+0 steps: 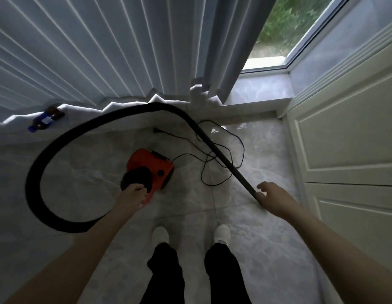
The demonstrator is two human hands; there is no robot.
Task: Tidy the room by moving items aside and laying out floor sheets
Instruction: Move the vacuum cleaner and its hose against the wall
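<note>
Vacuum (pixel 150 172) gripped by left hand (pixel 131 197); right hand (pixel 272 197) grips its wand (pixel 223 159)

Dim, bluish daylight comes from the window (pixel 284 29) up beyond my right hand (pixel 270 197), glowing through the curtain (pixel 92 51) ahead of my left hand (pixel 132 197), while everything looks soft, slightly blurred, and bent at the edges.

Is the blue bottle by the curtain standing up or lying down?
Lying down: the blue bottle rests on its side under the curtain hem.
</note>
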